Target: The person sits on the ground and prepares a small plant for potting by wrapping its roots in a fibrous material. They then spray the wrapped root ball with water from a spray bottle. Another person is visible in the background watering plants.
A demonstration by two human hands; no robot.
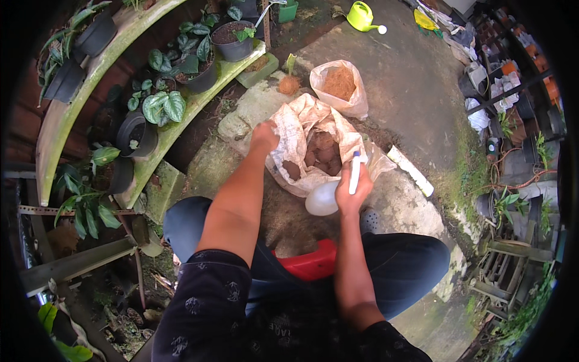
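A whitish woven sack (288, 131) stands in front of me with its mouth folded open. Several round brown lumps (324, 151) lie inside it, and brown soil clings to its wall. At the sack's left edge my left hand (265, 136) is closed on the folded rim. My right hand (354, 190) is wrapped round the neck of a spray bottle (321, 200) by the sack's near right side. The bottle has a pale translucent body and a white spray head, tilted over the sack's edge.
Beyond the sack sits a clear bag of brown fibre (338, 83), beside a small fibrous ball with a shoot (289, 84). A white tube (411, 171) lies right. Potted plants (164, 107) line curved ledges left; a green watering can (362, 17) stands far off. A red stool (310, 260) is below me.
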